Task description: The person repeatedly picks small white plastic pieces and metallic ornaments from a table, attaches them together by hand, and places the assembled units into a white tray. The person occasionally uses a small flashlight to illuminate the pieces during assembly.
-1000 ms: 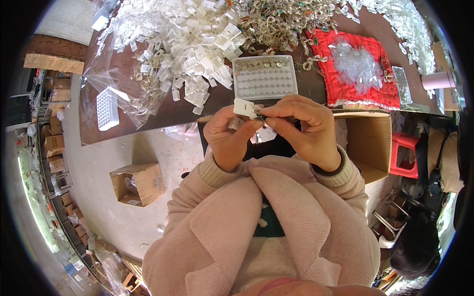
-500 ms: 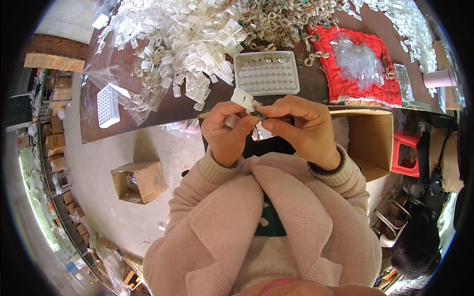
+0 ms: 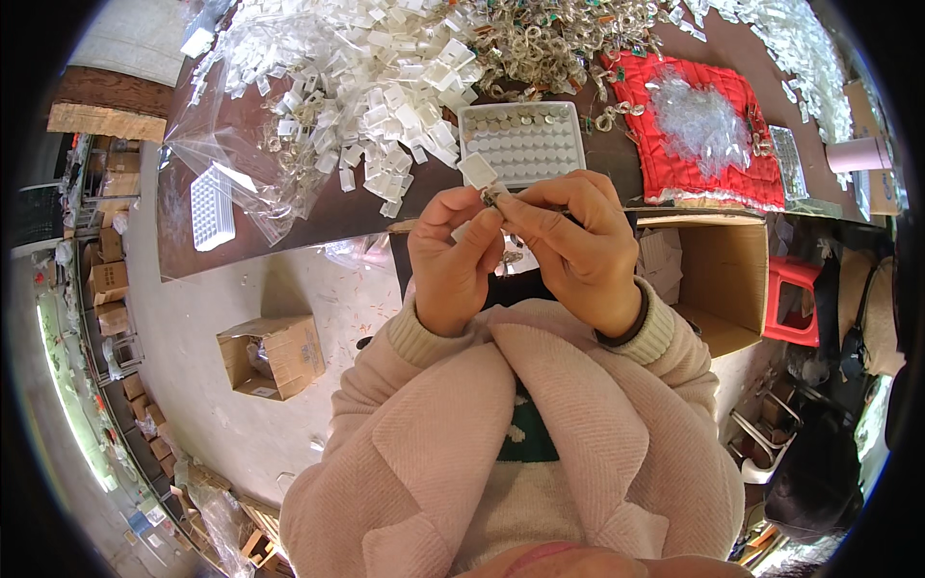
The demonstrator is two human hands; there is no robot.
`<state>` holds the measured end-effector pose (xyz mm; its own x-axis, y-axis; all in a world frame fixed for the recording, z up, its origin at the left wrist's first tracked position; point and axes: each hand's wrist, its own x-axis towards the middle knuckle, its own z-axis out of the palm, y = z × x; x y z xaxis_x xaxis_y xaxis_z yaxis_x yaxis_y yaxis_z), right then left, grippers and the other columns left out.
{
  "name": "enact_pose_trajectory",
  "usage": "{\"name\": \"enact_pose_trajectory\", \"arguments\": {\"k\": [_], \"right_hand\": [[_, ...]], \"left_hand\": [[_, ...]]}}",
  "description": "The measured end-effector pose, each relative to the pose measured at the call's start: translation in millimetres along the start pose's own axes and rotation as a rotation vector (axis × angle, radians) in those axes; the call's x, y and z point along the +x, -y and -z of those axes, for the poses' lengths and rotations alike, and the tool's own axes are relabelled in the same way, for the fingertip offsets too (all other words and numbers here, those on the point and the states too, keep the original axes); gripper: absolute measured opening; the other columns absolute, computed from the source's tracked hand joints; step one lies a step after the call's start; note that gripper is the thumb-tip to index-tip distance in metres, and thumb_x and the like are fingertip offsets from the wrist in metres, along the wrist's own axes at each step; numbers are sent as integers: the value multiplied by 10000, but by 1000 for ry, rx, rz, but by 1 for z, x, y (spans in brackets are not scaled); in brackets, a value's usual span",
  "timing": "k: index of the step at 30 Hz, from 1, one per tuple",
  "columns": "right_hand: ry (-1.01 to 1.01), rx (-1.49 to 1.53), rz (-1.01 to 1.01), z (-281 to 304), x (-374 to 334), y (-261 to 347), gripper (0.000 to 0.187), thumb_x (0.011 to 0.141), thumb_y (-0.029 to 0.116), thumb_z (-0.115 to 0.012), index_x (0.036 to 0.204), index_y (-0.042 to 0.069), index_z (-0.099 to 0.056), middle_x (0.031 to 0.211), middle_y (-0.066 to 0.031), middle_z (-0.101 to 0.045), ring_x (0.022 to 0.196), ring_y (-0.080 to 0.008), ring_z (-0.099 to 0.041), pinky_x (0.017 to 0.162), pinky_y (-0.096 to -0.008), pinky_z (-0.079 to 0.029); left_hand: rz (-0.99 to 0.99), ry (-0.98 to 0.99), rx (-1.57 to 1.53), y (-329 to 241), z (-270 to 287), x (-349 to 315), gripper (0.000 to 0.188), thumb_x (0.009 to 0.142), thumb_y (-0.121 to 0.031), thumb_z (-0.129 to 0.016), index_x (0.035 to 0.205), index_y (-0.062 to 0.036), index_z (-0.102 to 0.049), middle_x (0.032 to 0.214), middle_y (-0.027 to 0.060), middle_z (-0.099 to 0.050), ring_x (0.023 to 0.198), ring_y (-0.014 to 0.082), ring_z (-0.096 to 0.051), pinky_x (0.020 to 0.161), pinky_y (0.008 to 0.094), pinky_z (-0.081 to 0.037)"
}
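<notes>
In front of my chest, close to the table's front edge, both hands meet fingertip to fingertip. My left hand (image 3: 451, 255) is closed in a pinch at the base of a small white square plastic piece (image 3: 477, 171), which stands up above the fingertips. My right hand (image 3: 575, 236) pinches at a tiny dark and metallic-looking part (image 3: 492, 197) against that piece; the fingers hide most of it. Below the fingertips hangs a small clear, coil-like bit (image 3: 511, 258), partly covered. Just beyond the hands lies a white tray (image 3: 525, 173) with rows of round pockets, the far ones holding small round pieces.
A heap of white plastic pieces (image 3: 405, 106) covers the table's left and middle, beside a pile of clear ringed parts (image 3: 549, 48). On the right, a red cloth (image 3: 665, 178) bears clear bits. A white pocketed tray (image 3: 212, 207) sits left. An open cardboard box (image 3: 727, 279) stands below.
The white piece has turned in my fingers and moved slightly up. My right hand has rotated and come further over the left fingertips. A hanging clear bit now shows below them.
</notes>
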<state>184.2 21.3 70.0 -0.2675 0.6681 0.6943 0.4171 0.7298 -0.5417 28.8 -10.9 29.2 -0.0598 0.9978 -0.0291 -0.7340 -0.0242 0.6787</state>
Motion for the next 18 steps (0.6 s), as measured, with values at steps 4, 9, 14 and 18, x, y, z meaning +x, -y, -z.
{"name": "enact_pose_trajectory", "arguments": {"k": [4,9,14,18], "right_hand": [[-10,-49,74,-2,0,-6,271,699,8,-714,962,69,-739,902,-43,-663,768,-214,-629,728,-337,-459],[-13,-58,105,-2,1,-8,263,697,17,-733,957,54,-732,913,-40,-668,784,-214,-638,786,-355,-458],[-12,-75,125,-3,0,-8,267,707,25,-695,970,59,-720,938,-33,-663,802,-219,-638,813,-366,-448],[-18,-90,116,-2,0,-8,268,710,35,-707,976,66,-724,940,-35,-668,817,-207,-641,809,-355,-456]], "left_hand": [[98,-8,68,-10,1,1,232,937,18,-655,1165,4,-616,961,104,-706,560,77,-520,459,193,-375],[61,-10,190,-15,-4,-1,272,942,29,-635,1214,26,-625,941,103,-709,541,75,-522,450,197,-389],[16,-32,355,-16,-10,-2,264,954,22,-618,1218,38,-629,905,88,-703,547,74,-538,463,197,-409],[-21,-17,488,-18,-11,-3,270,959,11,-620,1228,38,-620,901,83,-701,562,74,-548,469,201,-416]]}}
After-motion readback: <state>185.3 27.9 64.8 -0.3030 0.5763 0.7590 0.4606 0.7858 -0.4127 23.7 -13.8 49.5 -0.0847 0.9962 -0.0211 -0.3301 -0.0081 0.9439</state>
